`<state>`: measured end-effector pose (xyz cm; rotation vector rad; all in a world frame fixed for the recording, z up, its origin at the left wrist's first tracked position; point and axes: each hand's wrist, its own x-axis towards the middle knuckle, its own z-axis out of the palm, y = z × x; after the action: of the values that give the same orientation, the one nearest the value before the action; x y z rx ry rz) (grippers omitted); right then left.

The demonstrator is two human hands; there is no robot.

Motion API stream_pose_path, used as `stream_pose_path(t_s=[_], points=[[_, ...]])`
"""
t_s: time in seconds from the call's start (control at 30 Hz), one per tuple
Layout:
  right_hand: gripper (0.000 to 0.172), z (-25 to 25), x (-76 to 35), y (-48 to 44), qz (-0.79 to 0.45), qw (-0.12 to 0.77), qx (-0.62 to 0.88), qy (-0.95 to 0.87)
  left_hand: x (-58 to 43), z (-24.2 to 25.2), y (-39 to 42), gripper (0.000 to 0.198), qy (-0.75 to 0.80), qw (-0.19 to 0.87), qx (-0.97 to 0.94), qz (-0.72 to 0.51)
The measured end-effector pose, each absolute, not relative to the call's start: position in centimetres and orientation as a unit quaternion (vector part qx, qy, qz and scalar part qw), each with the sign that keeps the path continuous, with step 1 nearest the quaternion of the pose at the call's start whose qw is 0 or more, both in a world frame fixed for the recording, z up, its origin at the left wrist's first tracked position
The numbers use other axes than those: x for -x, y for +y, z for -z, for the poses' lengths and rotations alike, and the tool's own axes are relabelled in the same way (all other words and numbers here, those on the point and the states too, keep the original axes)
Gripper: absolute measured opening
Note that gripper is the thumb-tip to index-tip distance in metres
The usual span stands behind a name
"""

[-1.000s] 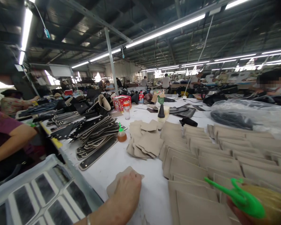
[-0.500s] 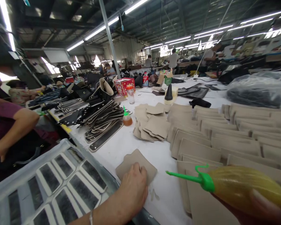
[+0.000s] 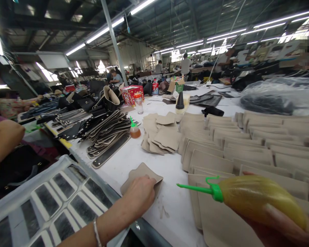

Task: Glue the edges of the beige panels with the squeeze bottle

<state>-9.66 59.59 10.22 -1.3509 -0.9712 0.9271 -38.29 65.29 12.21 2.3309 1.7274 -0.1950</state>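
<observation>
**Left hand on a tan piece, right hand round a squeeze bottle**

The left hand [image 3: 141, 193] lies with its fingers curled down onto a flat tan fabric piece [image 3: 141, 170], gripping its near edge. The piece sits on the white worktable [image 3: 170, 212] close to the table's front edge, its right corner lifted a little. At three o'clock from it, the right hand [image 3: 278, 230] is closed round a soft yellow squeeze bottle [image 3: 257, 199]. The bottle is held on its side above the table, with its green pointed nozzle [image 3: 195, 187] aimed towards nine o'clock, clear of the piece. Beneath the bottle and on towards one o'clock run overlapping rows of tan rectangular panels [image 3: 247, 151]. At twelve o'clock lies a loose heap of tan cut pieces [image 3: 162, 137]. Just beside it, at eleven, stands a small amber bottle with a green tip [image 3: 135, 130] — then a fanned stack of black straps [image 3: 108, 133]. At eight o'clock sits a grey tray of white-framed black patches [image 3: 61, 192]
</observation>
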Motion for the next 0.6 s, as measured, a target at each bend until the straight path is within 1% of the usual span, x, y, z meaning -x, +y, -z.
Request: stream_pose_path(t_s=[0.07,0.1,0.2,0.37,0.6], points=[[0.060,-11.3,10.4,60.0,-0.440,0.604,0.567,-0.346,38.5,-12.1,65.8,0.031,0.580,0.118,-0.805,0.049],[0.062,-11.9,10.8,60.3,-0.439,0.610,0.567,-0.337,38.3,-12.0,66.0,0.032,0.576,0.118,-0.808,0.038],[0.064,-13.2,12.0,61.0,-0.390,0.586,0.579,-0.411,37.6,-11.7,66.5,0.036,0.566,0.123,-0.815,0.005],[0.063,-13.8,13.2,61.7,-0.263,0.501,0.586,-0.580,37.4,-10.9,66.4,0.043,0.548,0.146,-0.823,-0.036],[0.056,-13.3,14.7,62.7,-0.197,0.443,0.575,-0.658,38.5,-10.6,66.4,0.047,0.531,0.196,-0.821,-0.072]])
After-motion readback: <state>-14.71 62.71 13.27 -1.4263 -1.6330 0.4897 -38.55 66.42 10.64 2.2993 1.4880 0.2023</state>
